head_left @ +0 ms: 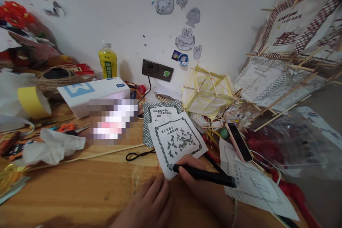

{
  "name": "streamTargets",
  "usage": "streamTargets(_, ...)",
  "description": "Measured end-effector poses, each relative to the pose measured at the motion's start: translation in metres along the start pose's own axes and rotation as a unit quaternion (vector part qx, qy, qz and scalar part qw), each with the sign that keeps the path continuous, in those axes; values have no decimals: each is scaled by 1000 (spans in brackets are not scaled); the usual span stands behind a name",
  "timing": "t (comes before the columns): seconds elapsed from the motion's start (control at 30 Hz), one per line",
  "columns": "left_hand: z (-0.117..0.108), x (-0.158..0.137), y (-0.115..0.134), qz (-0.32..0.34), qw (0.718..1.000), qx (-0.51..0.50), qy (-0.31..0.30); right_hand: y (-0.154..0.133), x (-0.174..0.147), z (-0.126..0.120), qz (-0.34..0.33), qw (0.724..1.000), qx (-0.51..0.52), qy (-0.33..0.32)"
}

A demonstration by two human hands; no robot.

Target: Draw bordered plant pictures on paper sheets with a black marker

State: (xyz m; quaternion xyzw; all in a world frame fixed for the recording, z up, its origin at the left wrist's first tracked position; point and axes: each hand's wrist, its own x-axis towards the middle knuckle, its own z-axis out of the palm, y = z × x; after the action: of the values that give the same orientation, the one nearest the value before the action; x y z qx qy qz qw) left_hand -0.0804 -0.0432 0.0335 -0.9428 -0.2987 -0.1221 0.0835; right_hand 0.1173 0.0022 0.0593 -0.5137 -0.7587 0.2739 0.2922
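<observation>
In the head view my right hand (192, 174) grips a black marker pen (205, 174), its tip at the lower left corner of a white sheet (162, 149). Drawn on that sheet are a dark green wavy border, handwritten characters and leafy branches. My left hand (152, 199) lies flat on the table, fingertips at the sheet's bottom edge. Partly beneath the sheet is another paper (148, 124) with a green crosshatched border. To the right, a drawn sheet (256, 181) lies partly behind my right forearm.
A blurred bright screen (113, 119) lies left of the papers, before a white box (93, 94) and a yellow bottle (107, 60). Yellow tape (29, 103), crumpled tissue (55, 146) and a thin stick (88, 156) lie left. Stick-and-paper lanterns (211, 92) and a pink-edged phone (239, 142) are right.
</observation>
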Motion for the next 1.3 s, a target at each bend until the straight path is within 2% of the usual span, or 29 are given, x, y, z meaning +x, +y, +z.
streamTargets(0.2, 0, 2, -2, 3, 1000, 19, 14, 1, -1, -1, 18, 1000, -11, -17)
streamTargets(0.47, 0, 5, -1, 0, 1000, 12, 5, -1, -2, -2, 0, 1000, 7, -16)
streamTargets(0.67, -2, 5, -1, -4, 1000, 18, 26, 2, -3, -2, -5, 1000, 0, -20)
streamTargets(0.97, -1, 5, 0, 1, 999, 32, 25, 0, -5, -2, -20, 999, -1, -32)
streamTargets(1.17, -6, 4, 0, 7, 1000, 18, 11, -3, -2, -6, 12, 1000, 15, 8)
streamTargets(1.3, -6, 3, -1, 10, 999, 28, 23, -3, 0, -5, 27, 999, 22, 17)
